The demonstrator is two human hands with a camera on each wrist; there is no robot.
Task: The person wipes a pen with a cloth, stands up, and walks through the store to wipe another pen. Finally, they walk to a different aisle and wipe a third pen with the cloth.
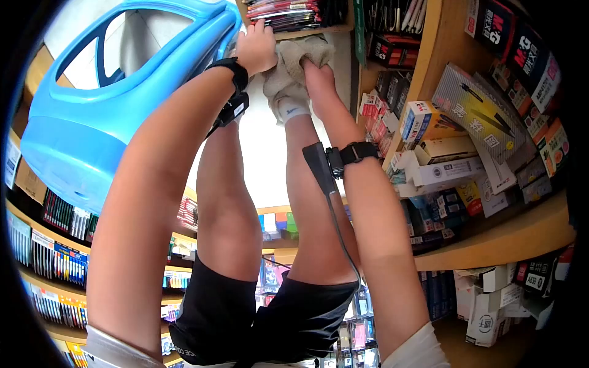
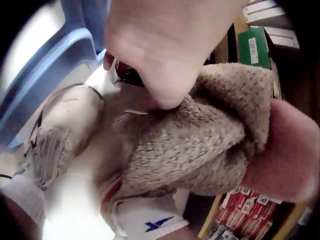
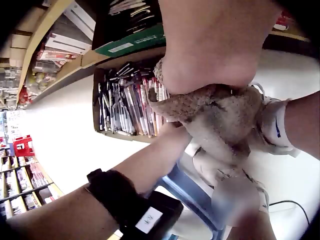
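Note:
A grey-brown fluffy cloth (image 1: 288, 64) hangs in folds over one shoe, above a white sock (image 1: 293, 110) with a blue mark. My right hand (image 1: 320, 86) grips the cloth, its fingers mostly hidden in the folds. Beside the cloth, my left hand (image 1: 256, 48) reaches to the near corner of a box (image 3: 107, 131) full of pens (image 1: 283, 13). In the left wrist view, the left hand (image 2: 165, 55) overlaps the cloth (image 2: 185, 140), and I cannot tell what its fingers hold. The other white shoe (image 2: 70, 115) is to the left.
A blue plastic stool (image 1: 92, 116) stands close on the left. Wooden shelves (image 1: 491, 236) with stationery boxes (image 1: 478, 110) crowd the right side. Pen racks (image 1: 58, 257) line the lower left. A black cable (image 1: 337, 227) runs down from the right wrist camera.

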